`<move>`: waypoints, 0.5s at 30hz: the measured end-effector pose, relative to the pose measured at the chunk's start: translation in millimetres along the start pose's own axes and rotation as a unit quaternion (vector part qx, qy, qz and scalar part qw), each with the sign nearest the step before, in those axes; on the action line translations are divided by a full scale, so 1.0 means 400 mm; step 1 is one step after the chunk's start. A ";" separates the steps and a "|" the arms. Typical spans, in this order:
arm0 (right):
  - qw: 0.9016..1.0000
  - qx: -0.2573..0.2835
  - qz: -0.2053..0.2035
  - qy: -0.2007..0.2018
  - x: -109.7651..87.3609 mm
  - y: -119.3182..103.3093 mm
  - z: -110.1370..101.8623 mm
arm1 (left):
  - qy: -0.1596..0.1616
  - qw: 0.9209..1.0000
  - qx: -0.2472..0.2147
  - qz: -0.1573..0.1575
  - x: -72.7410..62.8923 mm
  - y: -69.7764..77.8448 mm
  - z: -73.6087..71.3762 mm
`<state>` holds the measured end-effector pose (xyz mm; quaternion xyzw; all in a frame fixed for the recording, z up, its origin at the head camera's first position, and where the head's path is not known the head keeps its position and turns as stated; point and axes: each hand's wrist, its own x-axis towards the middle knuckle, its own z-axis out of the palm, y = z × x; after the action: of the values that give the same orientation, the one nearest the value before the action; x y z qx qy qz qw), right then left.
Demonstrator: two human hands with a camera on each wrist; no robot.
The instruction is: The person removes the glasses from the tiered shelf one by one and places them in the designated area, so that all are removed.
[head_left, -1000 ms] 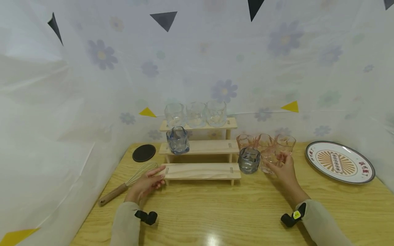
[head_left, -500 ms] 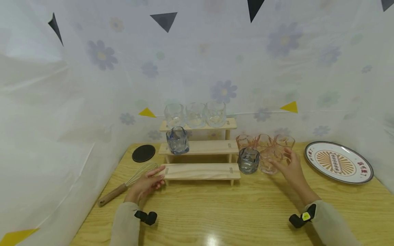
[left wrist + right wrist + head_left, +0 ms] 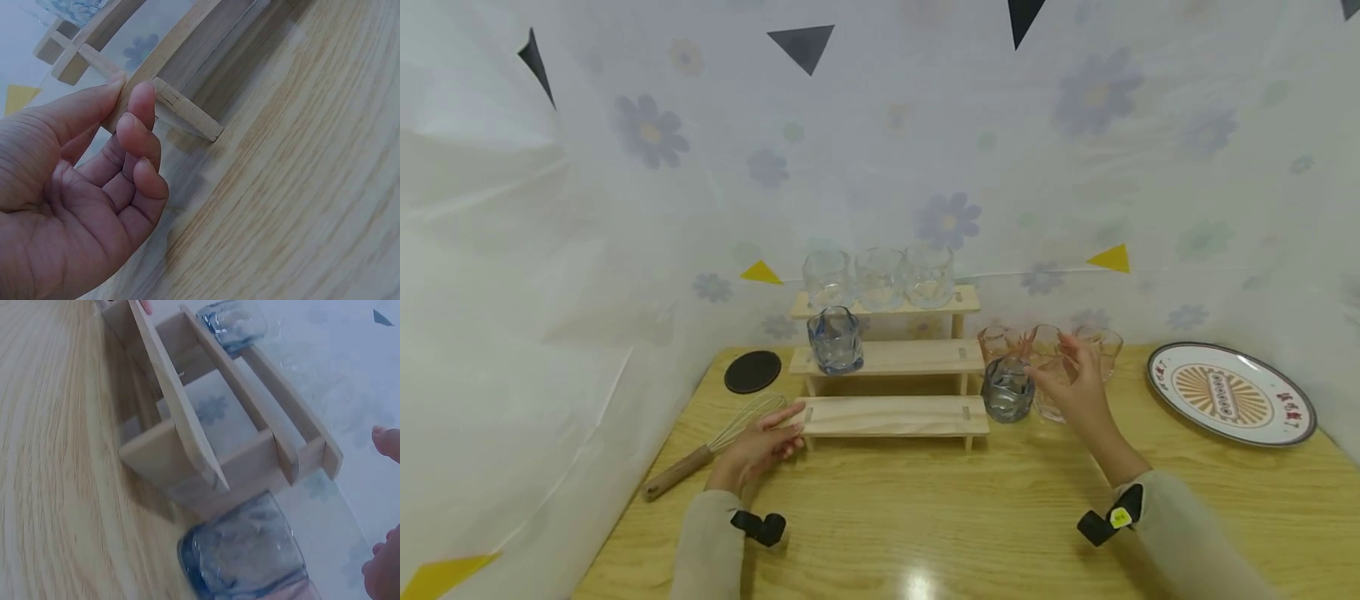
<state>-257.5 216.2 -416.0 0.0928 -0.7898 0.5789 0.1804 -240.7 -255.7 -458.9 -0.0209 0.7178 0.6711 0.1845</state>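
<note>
A three-tier wooden rack (image 3: 891, 417) stands mid-table. My left hand (image 3: 754, 454) pinches the left end of its lowest shelf between thumb and fingers, as the left wrist view shows. A faceted blue glass (image 3: 837, 343) sits at the left of the middle shelf, and three clear glasses (image 3: 880, 279) line the top one. To the right of the rack, a smoky blue-grey glass (image 3: 1007, 396) stands before several pink glasses (image 3: 1049, 404). My right hand (image 3: 1084, 392) hovers over these, thumb and fingers spread and holding nothing, its thumb close to the smoky glass's rim.
A whisk (image 3: 700, 460) with a wooden handle lies beside my left hand, and a round black coaster (image 3: 752, 372) behind it. A white patterned plate (image 3: 1232, 396) rests at the far right. Behind the table hangs a flowered sheet (image 3: 865, 150).
My right hand drew back from the front pink glass to the right, then moved left and up toward the smoky glass. My left hand stays on the rack.
</note>
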 end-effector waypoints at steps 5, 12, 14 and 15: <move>0.999 0.027 -0.034 -0.029 0.013 -0.049 0.072 | 0.005 1.000 -0.006 -0.002 0.003 0.000 0.003; 0.992 0.092 -0.054 -0.070 0.028 -0.096 0.195 | 0.007 1.000 -0.001 -0.001 0.002 0.000 0.001; 0.989 0.113 -0.067 -0.073 0.031 -0.110 0.237 | 0.006 1.000 0.000 -0.002 0.001 0.000 0.000; 0.988 0.118 -0.072 -0.075 0.033 -0.114 0.258 | 0.004 1.000 0.001 -0.001 0.001 0.000 -0.001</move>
<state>-271.8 104.8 -398.0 0.2131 -0.7185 0.6450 0.1492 -241.2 -255.8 -459.1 -0.0241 0.7193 0.6700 0.1822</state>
